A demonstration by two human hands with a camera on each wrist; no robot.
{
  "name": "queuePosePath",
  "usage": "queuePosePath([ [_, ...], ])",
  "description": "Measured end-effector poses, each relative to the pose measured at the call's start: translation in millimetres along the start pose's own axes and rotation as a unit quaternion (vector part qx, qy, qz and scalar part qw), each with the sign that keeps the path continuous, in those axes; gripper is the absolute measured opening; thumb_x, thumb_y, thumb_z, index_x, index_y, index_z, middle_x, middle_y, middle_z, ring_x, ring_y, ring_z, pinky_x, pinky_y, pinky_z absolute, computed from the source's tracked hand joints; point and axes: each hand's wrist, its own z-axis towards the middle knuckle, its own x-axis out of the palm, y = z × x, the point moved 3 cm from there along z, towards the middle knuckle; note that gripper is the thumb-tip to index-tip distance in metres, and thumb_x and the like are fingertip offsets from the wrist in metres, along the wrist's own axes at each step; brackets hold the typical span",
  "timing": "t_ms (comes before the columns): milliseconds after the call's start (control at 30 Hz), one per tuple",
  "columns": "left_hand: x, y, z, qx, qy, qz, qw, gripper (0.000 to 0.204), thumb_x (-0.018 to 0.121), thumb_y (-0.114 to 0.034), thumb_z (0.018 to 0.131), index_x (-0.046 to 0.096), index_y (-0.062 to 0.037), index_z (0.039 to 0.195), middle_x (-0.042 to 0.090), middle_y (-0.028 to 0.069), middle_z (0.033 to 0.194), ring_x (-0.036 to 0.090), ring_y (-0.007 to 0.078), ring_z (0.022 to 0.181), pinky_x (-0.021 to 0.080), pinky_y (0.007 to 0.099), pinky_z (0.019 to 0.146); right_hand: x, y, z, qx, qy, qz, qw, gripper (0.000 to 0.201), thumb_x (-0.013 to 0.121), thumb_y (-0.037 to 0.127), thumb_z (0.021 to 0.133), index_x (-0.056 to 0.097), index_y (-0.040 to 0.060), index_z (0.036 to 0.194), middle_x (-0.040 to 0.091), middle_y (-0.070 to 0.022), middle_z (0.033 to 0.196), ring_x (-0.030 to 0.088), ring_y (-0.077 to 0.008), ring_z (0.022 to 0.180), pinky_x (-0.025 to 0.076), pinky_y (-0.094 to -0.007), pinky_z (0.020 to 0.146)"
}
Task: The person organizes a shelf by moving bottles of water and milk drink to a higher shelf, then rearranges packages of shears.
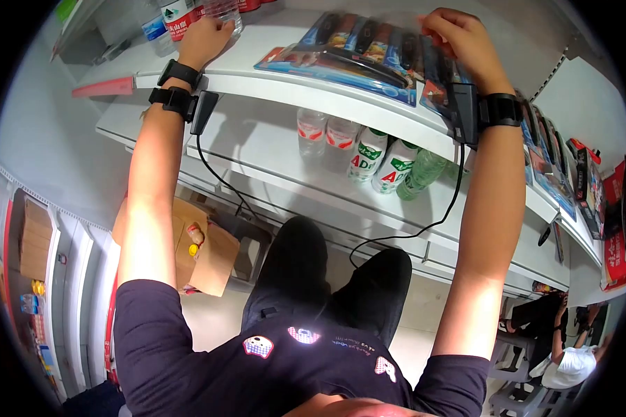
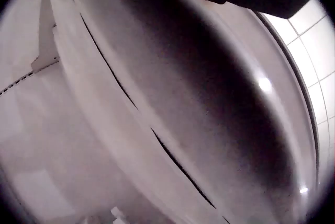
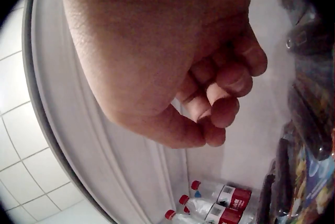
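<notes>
My left hand (image 1: 205, 43) is over the upper shelf, right in front of clear plastic bottles with red labels (image 1: 179, 19). It overlaps another clear bottle (image 1: 224, 10) in the head view; its fingertips are hidden, so I cannot tell whether they grip anything. My right hand (image 1: 459, 38) hovers above the right end of a row of blue blister packs (image 1: 368, 52) with long dark items inside. In the right wrist view its fingers (image 3: 224, 111) hang loosely curled, thumb close to the index finger, holding nothing. The left wrist view shows shelf surface without the hand.
The white upper shelf (image 1: 257, 62) has a raised front edge. Below stand clear bottles (image 1: 311, 132), white-and-green bottles (image 1: 367, 156) and a green bottle (image 1: 421, 174). A cardboard box (image 1: 215, 257) sits at lower left. Cables hang from both wrists. Another person (image 1: 570, 361) is at lower right.
</notes>
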Motion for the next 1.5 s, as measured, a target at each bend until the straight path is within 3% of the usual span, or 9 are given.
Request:
queuePosePath([
  [533, 13.4, 17.5, 3.9, -0.071, 0.153, -0.198, 0.966, 0.046, 0.056, -0.043, 0.093, 0.073, -0.0013, 0.082, 0.064, 0.0074, 0.062, 0.058, 0.0142, 0.058, 0.045, 0.0296, 0.059, 0.2, -0.3, -2.7, 0.013, 0.000, 0.026, 1.000, 0.024, 0.060, 0.021, 0.088, 0.068, 0.0000, 0.080, 0.059, -0.0013, 0.065, 0.053, -0.0110, 0.058, 0.041, -0.0260, 0.054],
  [733, -3.1, 8.8, -7.6, 0.100, -0.124, -0.285, 0.945, 0.037, 0.057, -0.035, 0.095, 0.068, -0.0016, 0.083, 0.061, 0.0052, 0.066, 0.053, 0.0115, 0.062, 0.041, 0.0275, 0.059, -4.7, -8.6, 9.2, -0.075, 0.038, -0.013, 0.996, 0.033, 0.064, 0.037, 0.087, 0.069, 0.0050, 0.082, 0.058, 0.0018, 0.070, 0.049, -0.0078, 0.062, 0.037, -0.0227, 0.057],
  [833, -32.2, 3.1, -33.5, -0.071, -0.150, -0.488, 0.857, 0.036, 0.057, -0.031, 0.097, 0.065, -0.0009, 0.080, 0.053, -0.0012, 0.063, 0.044, 0.0071, 0.058, 0.034, 0.0238, 0.054, -6.9, -6.4, 8.3, -0.066, 0.034, 0.010, 0.997, 0.031, 0.063, 0.036, 0.088, 0.068, 0.0060, 0.081, 0.055, 0.0039, 0.069, 0.046, -0.0067, 0.060, 0.035, -0.0226, 0.055],
  [900, -64.3, -22.5, -72.7, -0.030, -0.165, -0.404, 0.899, 0.041, 0.060, -0.030, 0.095, 0.053, -0.0008, 0.066, 0.045, -0.0029, 0.056, 0.039, 0.0048, 0.056, 0.030, 0.0270, 0.050, -4.3, -2.5, 4.2, -0.023, 0.025, -0.022, 0.999, 0.029, 0.062, 0.034, 0.089, 0.068, 0.0068, 0.081, 0.055, 0.0049, 0.068, 0.044, -0.0055, 0.060, 0.034, -0.0219, 0.054],
  [1067, -50.2, -84.8, -171.9, 0.194, 0.418, -0.399, 0.793, 0.010, 0.065, -0.012, 0.082, 0.067, -0.0036, 0.078, 0.064, 0.0040, 0.068, 0.056, 0.0120, 0.060, 0.044, 0.0277, 0.056, -3.0, 2.0, 1.3, 0.001, 0.013, 0.033, 0.999, 0.025, 0.065, 0.029, 0.089, 0.065, 0.0072, 0.078, 0.051, 0.0059, 0.067, 0.039, -0.0031, 0.057, 0.029, -0.0197, 0.052],
  [1200, 43.4, -61.0, -180.2, 0.156, 0.411, -0.331, 0.835, 0.010, 0.063, -0.013, 0.084, 0.068, -0.0040, 0.082, 0.066, 0.0039, 0.071, 0.060, 0.0170, 0.063, 0.047, 0.0305, 0.059, -4.2, -0.8, 2.0, -0.011, 0.002, 0.011, 1.000, 0.026, 0.063, 0.032, 0.088, 0.069, 0.0073, 0.081, 0.055, 0.0046, 0.067, 0.044, -0.0039, 0.060, 0.033, -0.0197, 0.054],
  [1400, 147.3, -68.0, -116.1, 0.187, 0.060, -0.327, 0.925, 0.034, 0.058, -0.024, 0.094, 0.055, -0.0078, 0.124, 0.059, 0.0169, 0.123, 0.059, 0.0246, 0.111, 0.050, 0.0361, 0.090, -5.3, 0.6, 1.7, -0.003, -0.002, -0.018, 1.000, 0.027, 0.063, 0.031, 0.087, 0.069, 0.0058, 0.081, 0.056, 0.0038, 0.068, 0.046, -0.0042, 0.061, 0.035, -0.0207, 0.054],
  [1467, 138.2, -89.8, -94.1, -0.099, 0.150, -0.776, 0.605, 0.044, 0.048, -0.034, 0.099, 0.045, -0.0120, 0.137, 0.045, 0.0143, 0.140, 0.043, 0.0304, 0.132, 0.040, 0.0451, 0.107, -5.5, -4.8, 6.2, -0.036, 0.014, -0.009, 0.999, 0.027, 0.062, 0.031, 0.087, 0.068, 0.0055, 0.081, 0.056, 0.0036, 0.067, 0.046, -0.0046, 0.060, 0.036, -0.0215, 0.054],
  [1500, 150.6, -96.1, -92.8, -0.098, 0.159, -0.779, 0.598, 0.044, 0.048, -0.034, 0.099, 0.045, -0.0120, 0.137, 0.045, 0.0143, 0.140, 0.043, 0.0304, 0.132, 0.040, 0.0451, 0.107, -5.9, -8.2, 7.5, -0.026, 0.009, -0.013, 1.000, 0.027, 0.062, 0.031, 0.087, 0.068, 0.0055, 0.081, 0.056, 0.0036, 0.067, 0.046, -0.0046, 0.060, 0.036, -0.0215, 0.054],
])
